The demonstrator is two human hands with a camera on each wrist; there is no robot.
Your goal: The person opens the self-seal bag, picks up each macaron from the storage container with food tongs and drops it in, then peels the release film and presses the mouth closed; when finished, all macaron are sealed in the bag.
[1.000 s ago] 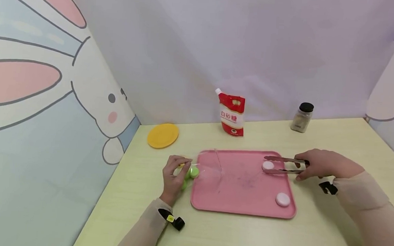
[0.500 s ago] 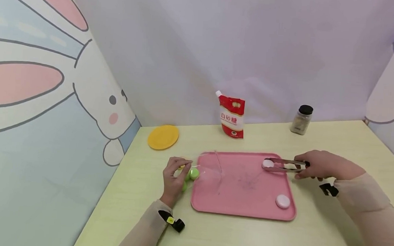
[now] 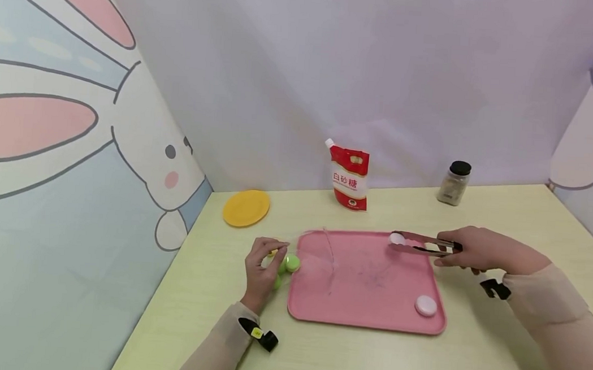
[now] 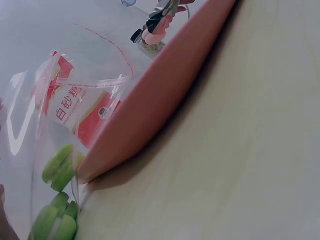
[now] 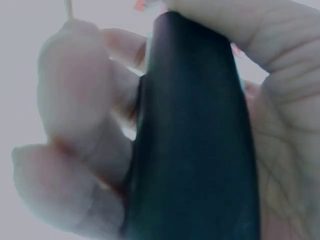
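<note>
Near the tray's left end, my left hand (image 3: 262, 270) pinches the edge of a clear plastic bag (image 4: 95, 82), whose mouth spreads over the pink tray (image 3: 360, 308). Several green macarons (image 4: 60, 167) lie inside the bag, with a bit of yellow beside my fingers. At the right, my right hand (image 3: 481, 250) grips a pair of tongs (image 3: 422, 245) by their dark handle. Between the tongs' tips is a pale pink macaron (image 3: 397, 239), over the tray's far right part. A second pale pink macaron (image 3: 425, 306) rests in the tray's near right corner.
Behind the tray, a red and white sugar pouch (image 3: 350, 180) stands close to the back wall. To its right is a jar (image 3: 453, 186) with a black lid. A yellow plate (image 3: 246, 208) lies at the back left of the pale table (image 3: 347, 358).
The tongs have closed on the far pale pink macaron, and my right hand has shifted it a little left and up in the head view. My left hand keeps its place at the bag.
</note>
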